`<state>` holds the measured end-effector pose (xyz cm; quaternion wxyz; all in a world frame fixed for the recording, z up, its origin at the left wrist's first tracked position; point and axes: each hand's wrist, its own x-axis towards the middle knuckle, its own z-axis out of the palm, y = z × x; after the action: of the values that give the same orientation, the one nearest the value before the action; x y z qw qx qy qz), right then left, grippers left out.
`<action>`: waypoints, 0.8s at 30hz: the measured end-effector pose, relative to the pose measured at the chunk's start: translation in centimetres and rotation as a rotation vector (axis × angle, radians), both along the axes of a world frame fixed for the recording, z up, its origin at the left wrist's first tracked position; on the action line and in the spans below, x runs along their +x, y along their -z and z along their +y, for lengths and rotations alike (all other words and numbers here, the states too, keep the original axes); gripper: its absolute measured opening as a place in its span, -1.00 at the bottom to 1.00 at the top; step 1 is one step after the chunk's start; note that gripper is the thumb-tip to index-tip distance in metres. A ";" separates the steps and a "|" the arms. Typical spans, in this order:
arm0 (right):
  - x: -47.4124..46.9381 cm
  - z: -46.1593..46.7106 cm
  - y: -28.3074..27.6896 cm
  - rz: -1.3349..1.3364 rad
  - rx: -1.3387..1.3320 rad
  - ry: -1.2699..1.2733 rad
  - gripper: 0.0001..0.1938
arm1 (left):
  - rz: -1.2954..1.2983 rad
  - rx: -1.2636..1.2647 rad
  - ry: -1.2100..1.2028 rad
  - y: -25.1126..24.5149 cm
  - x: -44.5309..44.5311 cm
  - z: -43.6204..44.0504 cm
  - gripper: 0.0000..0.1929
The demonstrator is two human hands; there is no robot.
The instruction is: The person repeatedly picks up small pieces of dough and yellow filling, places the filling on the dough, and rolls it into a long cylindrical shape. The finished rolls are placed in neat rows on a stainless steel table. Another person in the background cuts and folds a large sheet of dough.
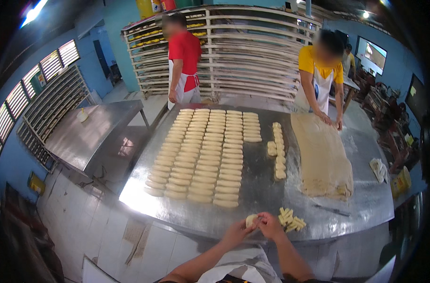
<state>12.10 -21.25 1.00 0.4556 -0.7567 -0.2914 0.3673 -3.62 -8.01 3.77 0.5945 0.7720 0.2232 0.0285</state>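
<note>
Both of my hands meet at the near edge of the metal table, around a small piece of pale dough (251, 220). My left hand (239, 228) holds it from the left, while the fingers of my right hand (269, 225) press on its right side. To the right of my right hand lies a pile of short pale yellow sticks (291, 220). Several rows of shaped dough rolls (210, 166) cover the table's left half. Beyond the sticks, a line of unshaped dough pieces (279, 150) runs away from me.
On the metal table (264, 191), a person in yellow (321, 78) handles a long dough sheet (322, 159). A thin dark tool (331, 211) and a cloth (378, 170) lie nearby. A person in red (184, 63) stands by a slatted rack (250, 53). Another metal table (94, 123) is left.
</note>
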 end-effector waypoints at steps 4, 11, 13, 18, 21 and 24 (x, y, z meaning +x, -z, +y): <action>0.2 -0.2 2.3 -0.376 -0.221 0.097 -0.58 | -0.221 0.410 0.031 3.3 -0.4 -1.1 -0.68; 3.3 1.1 1.8 -0.529 -0.320 0.138 -0.40 | -0.108 0.709 0.229 5.6 -0.7 -2.6 -0.53; 3.7 2.9 0.7 -0.615 -0.191 0.138 -0.40 | -0.113 0.825 0.296 6.0 0.1 -3.2 -0.49; 2.9 6.0 2.0 -0.948 -0.154 -0.227 -0.33 | 0.029 0.908 0.384 6.7 2.1 -4.3 -0.42; 4.3 6.9 4.3 -1.044 -0.151 -0.226 -0.27 | 0.017 0.955 0.405 6.2 2.7 -4.1 -0.38; 6.0 8.7 6.0 -1.005 -0.136 -0.155 -0.23 | 0.174 0.783 0.538 5.5 3.9 -2.9 -0.37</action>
<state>18.08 -12.60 -4.97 0.1806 -0.8439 -0.5050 0.0090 0.31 -10.87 -1.77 0.2248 0.9676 0.0368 -0.1090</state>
